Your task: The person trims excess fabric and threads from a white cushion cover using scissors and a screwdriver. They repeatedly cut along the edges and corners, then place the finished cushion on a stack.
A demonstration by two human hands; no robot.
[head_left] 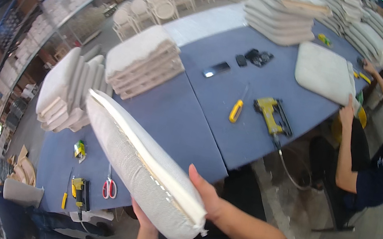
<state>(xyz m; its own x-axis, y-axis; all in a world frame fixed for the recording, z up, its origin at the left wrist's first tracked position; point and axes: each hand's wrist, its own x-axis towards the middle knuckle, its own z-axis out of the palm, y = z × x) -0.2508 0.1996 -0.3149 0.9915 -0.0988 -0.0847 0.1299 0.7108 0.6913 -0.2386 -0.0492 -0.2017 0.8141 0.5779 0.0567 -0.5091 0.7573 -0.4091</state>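
Observation:
A light grey upholstered seat cushion (143, 167) is held up on edge and tilted in front of me, its far end pointing to the upper left. My left hand (144, 219) grips it from below at the near end, with the fingers mostly hidden. My right hand (207, 194) is closed around the other side, thumb raised, fingers behind the cushion. Staples show along the seam of its fabric. On the table left of my hands lie red-handled scissors (109, 188), a yellow and black staple gun (81, 193) and a thin yellow-handled screwdriver (64, 199).
On the blue table (166, 120) stand cushion stacks (145, 61). Farther right lie another staple gun (269, 115) with a hose, a yellow screwdriver (236, 109) and a phone (216, 70). A co-worker (371, 165) at the right handles another cushion (323, 73). White chairs (162, 6) stand behind.

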